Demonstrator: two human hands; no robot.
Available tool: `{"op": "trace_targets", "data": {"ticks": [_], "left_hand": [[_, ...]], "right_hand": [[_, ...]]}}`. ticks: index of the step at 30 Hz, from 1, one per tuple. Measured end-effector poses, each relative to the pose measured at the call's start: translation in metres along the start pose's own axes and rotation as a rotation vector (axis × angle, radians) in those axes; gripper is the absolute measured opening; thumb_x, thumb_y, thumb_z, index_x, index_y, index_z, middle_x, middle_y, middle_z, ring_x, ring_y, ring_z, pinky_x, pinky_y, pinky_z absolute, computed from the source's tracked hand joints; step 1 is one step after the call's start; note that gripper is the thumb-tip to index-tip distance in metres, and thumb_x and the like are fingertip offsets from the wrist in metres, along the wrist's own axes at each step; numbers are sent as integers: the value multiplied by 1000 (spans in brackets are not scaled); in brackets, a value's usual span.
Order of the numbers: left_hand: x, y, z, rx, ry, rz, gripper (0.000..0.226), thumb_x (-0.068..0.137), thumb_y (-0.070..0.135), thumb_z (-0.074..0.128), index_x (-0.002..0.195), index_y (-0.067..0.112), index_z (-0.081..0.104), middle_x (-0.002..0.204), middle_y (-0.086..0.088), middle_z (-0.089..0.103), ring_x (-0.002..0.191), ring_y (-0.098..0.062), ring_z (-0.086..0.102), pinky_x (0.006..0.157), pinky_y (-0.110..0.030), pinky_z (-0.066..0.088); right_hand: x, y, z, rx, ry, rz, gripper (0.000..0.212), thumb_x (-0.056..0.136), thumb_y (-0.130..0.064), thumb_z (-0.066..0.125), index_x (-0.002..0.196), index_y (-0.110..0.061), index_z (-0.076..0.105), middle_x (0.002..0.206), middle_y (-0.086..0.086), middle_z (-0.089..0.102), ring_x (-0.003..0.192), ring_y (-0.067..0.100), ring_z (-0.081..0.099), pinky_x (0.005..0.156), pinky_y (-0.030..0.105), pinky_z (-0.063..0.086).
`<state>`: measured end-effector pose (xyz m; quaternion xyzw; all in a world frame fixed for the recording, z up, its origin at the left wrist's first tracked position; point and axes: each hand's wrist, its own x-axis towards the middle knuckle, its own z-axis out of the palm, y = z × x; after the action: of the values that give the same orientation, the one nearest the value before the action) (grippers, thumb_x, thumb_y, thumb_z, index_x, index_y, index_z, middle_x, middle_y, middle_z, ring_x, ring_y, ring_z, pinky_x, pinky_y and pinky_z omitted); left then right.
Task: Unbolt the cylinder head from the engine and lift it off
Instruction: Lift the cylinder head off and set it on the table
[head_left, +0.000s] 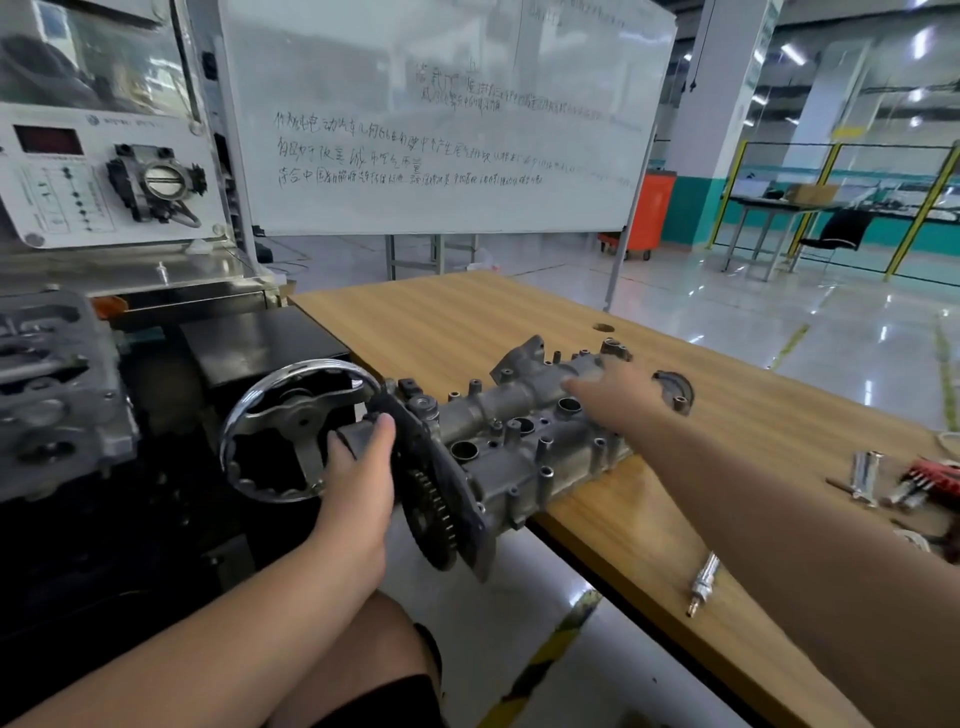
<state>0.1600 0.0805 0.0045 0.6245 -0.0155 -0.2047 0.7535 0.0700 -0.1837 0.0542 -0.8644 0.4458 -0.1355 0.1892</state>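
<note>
Whiteboard (447, 114): several lines of handwritten Chinese characters in dark marker, too blurred to transcribe; the figures "66" appear in the first long line. Instrument panel (104, 176): small printed labels and a dark red display, illegible.

Under the fingers (582, 387) lies a dull grey cylinder head (519, 431) on a tan wood-grain table (415, 322); beyond the fingertips, a white whiteboard (441, 119).
</note>
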Motion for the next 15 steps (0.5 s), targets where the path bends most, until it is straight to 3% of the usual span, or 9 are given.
{"op": "trace_targets", "data": {"ticks": [2, 4, 6, 9, 12, 15], "left_hand": [[-5, -3, 3, 67, -9, 17, 84, 93, 66, 56, 160, 43, 11, 168, 4, 22, 152, -26, 27, 120, -57, 28], [-7, -3, 5, 114, -8, 19, 90, 96, 64, 54, 162, 37, 0, 170, 2, 15, 154, -25, 21, 122, -56, 24], [-6, -1, 6, 134, -14, 13, 96, 95, 62, 58, 162, 34, -5, 170, 1, 12, 155, -25, 18, 123, -56, 21], [-3, 0, 10, 159, -45, 16, 105, 91, 59, 66, 162, 30, -6, 171, 1, 8, 156, -25, 16, 124, -55, 19], [1, -1, 17, 162, -87, 32, 108, 86, 58, 72, 162, 30, 0, 169, 0, 12, 154, -26, 23, 122, -56, 25], [7, 0, 26, 176, -102, 31, 114, 83, 60, 75, 162, 30, 0, 169, 1, 11, 153, -27, 22, 121, -56, 27]], "right_hand": [[-16, -12, 15, 24, -94, 54, 64, 93, -51, 50, 144, -12, 47, 154, 18, 36, 140, 41, 37, 112, 62, 35], [-25, -18, 25, -19, -79, 80, 61, 93, -45, 50, 146, -14, 47, 164, 9, 25, 153, 36, 13, 118, 69, 15], [-27, -19, 29, 3, -39, 121, 54, 90, -35, 51, 140, -14, 53, 166, 3, 21, 155, 31, 2, 118, 71, 7], [-24, -17, 31, 52, -47, 158, 37, 86, -30, 52, 113, -11, 68, 156, 6, 40, 155, 29, 4, 118, 70, 5], [-14, -12, 28, 109, -49, 181, 18, 84, -23, 51, 80, -11, 64, 135, 12, 57, 153, 29, 10, 117, 71, 7], [-1, -7, 27, 134, -31, 174, 18, 82, -21, 49, 73, -12, 62, 114, 12, 62, 151, 31, 16, 117, 71, 9]]}}
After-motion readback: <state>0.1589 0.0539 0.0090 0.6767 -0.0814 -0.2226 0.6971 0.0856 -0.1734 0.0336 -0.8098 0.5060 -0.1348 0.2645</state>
